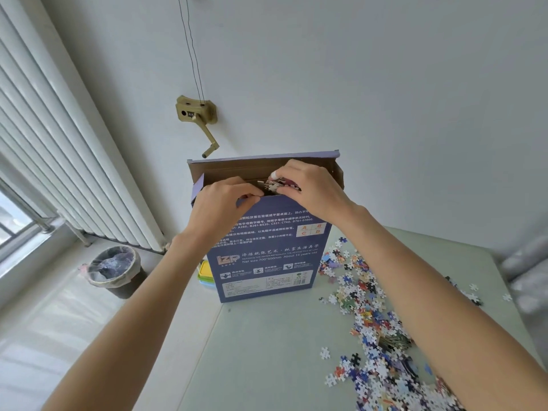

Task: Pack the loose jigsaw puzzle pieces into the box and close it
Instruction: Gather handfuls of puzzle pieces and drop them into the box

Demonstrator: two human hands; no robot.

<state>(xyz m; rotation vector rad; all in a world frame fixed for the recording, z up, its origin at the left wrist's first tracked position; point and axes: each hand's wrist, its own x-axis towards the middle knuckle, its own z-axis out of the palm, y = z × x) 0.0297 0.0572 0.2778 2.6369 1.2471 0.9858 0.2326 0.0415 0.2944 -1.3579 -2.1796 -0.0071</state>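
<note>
Jigsaw pieces (374, 318), small, light cardboard, lying scattered on the pale table (281, 351); right hand (308, 188) is clutching a bunch over the upright purple cardboard box (267, 250), left hand (225, 200) pinching its flimsy rim; scooping handfuls probably suits best
</note>
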